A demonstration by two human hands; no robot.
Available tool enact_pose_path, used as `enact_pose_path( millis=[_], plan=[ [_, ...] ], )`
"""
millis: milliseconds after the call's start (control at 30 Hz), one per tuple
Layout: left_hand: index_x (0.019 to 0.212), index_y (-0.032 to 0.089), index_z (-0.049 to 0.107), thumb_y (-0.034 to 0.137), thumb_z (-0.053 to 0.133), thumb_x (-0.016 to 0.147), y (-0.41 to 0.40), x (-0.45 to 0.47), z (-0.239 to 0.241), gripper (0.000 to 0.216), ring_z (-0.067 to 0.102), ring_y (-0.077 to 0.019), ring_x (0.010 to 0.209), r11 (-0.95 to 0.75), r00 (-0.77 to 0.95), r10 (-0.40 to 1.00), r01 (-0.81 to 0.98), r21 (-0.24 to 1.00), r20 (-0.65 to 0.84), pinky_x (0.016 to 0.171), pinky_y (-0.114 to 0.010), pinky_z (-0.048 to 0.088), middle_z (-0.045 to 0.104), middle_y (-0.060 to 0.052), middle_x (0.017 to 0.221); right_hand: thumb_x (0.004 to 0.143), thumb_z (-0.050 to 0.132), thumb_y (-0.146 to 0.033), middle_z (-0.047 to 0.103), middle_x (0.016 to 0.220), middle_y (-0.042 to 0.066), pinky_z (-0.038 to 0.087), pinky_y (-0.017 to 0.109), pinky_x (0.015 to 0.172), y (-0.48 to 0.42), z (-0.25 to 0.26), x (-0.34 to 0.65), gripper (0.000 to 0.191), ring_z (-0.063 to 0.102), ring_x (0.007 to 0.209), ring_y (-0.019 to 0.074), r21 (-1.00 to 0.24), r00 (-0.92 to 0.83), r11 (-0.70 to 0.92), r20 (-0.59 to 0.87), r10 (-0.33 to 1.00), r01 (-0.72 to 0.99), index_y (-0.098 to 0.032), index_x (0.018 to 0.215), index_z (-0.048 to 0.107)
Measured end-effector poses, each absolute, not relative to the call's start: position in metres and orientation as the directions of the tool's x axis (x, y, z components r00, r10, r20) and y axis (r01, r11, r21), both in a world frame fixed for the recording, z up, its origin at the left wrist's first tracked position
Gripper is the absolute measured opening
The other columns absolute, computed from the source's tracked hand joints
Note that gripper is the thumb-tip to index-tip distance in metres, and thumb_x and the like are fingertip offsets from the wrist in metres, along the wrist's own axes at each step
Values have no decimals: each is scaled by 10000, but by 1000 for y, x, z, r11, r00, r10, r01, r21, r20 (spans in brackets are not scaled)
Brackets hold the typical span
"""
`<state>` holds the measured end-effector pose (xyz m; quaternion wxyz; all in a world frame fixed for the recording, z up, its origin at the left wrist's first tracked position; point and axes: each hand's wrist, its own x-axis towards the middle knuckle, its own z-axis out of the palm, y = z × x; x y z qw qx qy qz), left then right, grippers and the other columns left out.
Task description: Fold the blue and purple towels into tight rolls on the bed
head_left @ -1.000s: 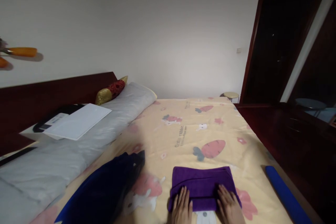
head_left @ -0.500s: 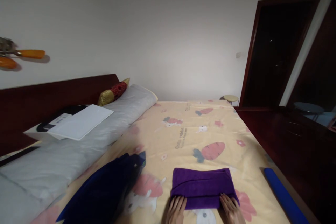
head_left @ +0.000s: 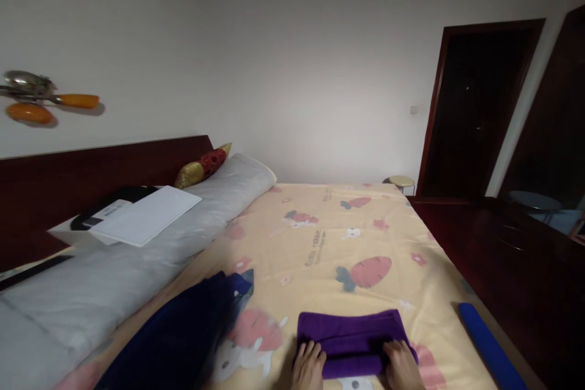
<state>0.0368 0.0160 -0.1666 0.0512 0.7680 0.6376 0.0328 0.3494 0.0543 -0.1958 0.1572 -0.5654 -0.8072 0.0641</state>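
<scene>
A folded purple cloth (head_left: 350, 329) lies near me on the bed, a crosswise crease and shadow running through its near half. My left hand (head_left: 309, 367) is at its near left corner, fingers bent over the edge and gripping it. At the near right corner, my right hand (head_left: 402, 364) has its fingers curled into the fabric; its thumb is hidden. Left of the cloth lies a loose dark blue garment (head_left: 183, 329), touched by neither hand.
The bed has a yellow sheet (head_left: 283, 244) with carrot and rabbit prints. A long grey pillow (head_left: 183, 268) bears a white flat box (head_left: 148, 216). A blue roll (head_left: 491, 344) lies along the right edge. Beyond stand a stool (head_left: 402, 181) and a dark door (head_left: 479, 109).
My fingers have gone from lying fairly flat on the cloth's near corners to curling into it. The near strip of cloth looks slightly raised. The view has tilted up a little.
</scene>
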Motion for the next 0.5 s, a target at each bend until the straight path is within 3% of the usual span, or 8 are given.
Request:
enact_pose_path(
  millis=[200,300,400,500],
  plan=[
    [1236,208,615,141,409,787,10,53,-165,498,462,-265,1306,-104,117,991,979,174,-67,1137,-472,302,575,-82,1353,627,513,-113,672,1143,118,389,449,1032,46,-190,339,482,578,1127,318,-274,-332,376,195,923,885,-166,1072,692],
    [1317,216,548,155,419,787,11,76,-165,550,417,-250,1342,-85,110,990,965,246,-88,1144,-411,307,510,-61,1422,641,496,-98,670,1165,91,420,379,1014,40,-185,311,551,602,1099,267,-335,-402,460,229,886,822,-185,1160,658],
    [1274,267,583,175,405,813,11,97,-171,502,515,-215,1250,-154,162,987,919,362,7,1084,-321,394,584,-33,1344,643,466,-73,641,1229,69,443,342,1001,36,-185,290,614,599,1128,238,-353,-507,570,261,821,742,-199,1223,625],
    [1188,278,632,192,365,855,11,104,-179,436,613,-200,1094,-214,170,976,880,424,139,991,-312,480,674,-42,1175,666,466,-81,631,1240,71,454,358,999,34,-188,286,594,595,1141,246,-366,-530,610,302,792,703,-194,1229,620]
  ],
)
